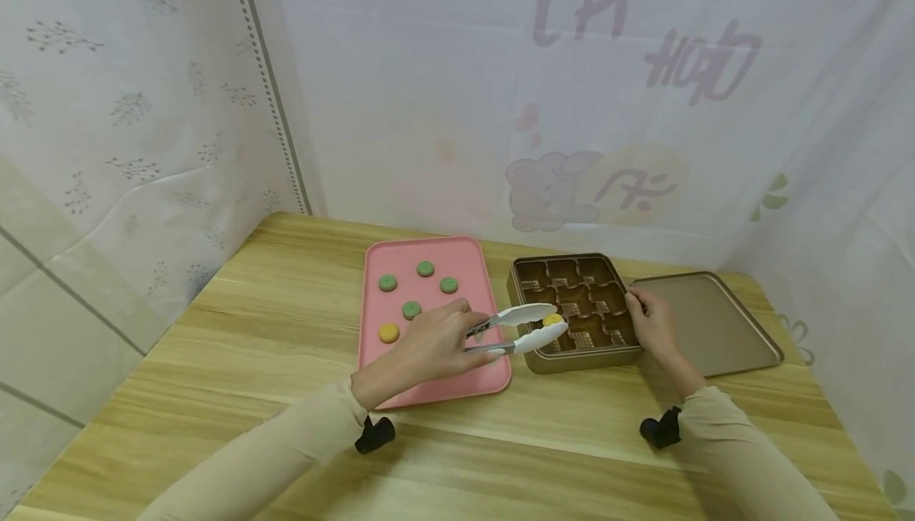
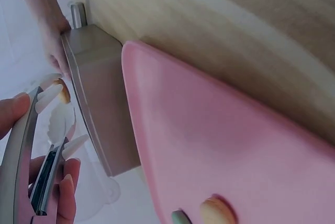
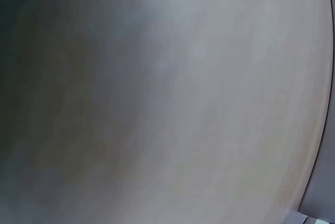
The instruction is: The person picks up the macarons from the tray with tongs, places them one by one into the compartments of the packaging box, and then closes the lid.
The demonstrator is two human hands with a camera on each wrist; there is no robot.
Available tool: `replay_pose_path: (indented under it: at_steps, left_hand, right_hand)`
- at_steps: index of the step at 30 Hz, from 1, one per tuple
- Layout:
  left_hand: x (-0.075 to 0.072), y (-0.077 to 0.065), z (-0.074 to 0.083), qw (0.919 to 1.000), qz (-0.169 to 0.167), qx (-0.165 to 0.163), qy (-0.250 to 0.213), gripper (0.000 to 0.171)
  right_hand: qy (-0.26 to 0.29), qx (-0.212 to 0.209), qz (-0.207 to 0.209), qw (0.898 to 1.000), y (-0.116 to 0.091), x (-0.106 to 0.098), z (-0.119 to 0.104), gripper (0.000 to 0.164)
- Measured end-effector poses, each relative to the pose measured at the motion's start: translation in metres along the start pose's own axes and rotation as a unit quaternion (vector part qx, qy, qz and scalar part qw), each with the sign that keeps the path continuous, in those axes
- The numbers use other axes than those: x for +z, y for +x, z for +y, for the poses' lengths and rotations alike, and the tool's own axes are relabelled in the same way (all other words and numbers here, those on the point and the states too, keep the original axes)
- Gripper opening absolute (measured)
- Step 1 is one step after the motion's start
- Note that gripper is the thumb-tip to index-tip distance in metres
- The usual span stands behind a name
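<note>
L hand (image 1: pixel 439 342) is clamped on the tongs (image 1: pixel 541 337), w/ a yellow cookie (image 1: pixel 553 320) btwn their white tips, over the near L part of the brown box (image 1: pixel 579 361). R hand (image 1: pixel 654 326) grips the box's R rim. Pink tray (image 1: pixel 443 389) lies L on the counter (image 1: pixel 536 441), w/ 4 green cookies (image 1: pixel 426 268) & 1 orange cookie (image 1: pixel 389 333); flat brown tray (image 1: pixel 708 322) is at R, just beside the box.

White-tipped metal tongs (image 1: pixel 525 314), a yellow macaron (image 1: pixel 553 319) between their tips, above an open-topped brown nine-compartment box (image 1: pixel 586 360)
</note>
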State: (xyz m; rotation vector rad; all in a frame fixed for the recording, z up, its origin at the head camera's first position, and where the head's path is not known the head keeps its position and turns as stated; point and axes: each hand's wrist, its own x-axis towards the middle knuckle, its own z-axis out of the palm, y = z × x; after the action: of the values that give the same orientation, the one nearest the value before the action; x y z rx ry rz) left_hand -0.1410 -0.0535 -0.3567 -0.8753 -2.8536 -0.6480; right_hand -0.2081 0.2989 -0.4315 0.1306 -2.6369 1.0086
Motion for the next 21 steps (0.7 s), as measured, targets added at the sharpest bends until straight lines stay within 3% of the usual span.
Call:
replay_pose_path:
  at_steps: [11, 21]
  left_hand:
    - [-0.002, 0.015, 0.009, 0.9987, -0.050, 0.002, 0.006, 0.045]
    - [-0.008, 0.030, 0.021, 0.9933, -0.086, 0.009, 0.076, 0.031]
  right_hand:
    - [0.002, 0.009, -0.011, 1.000, 0.000, 0.000, -0.002, 0.037]
    - [-0.002, 0.001, -0.004, 1.000, -0.001, -0.001, -0.003, 0.035]
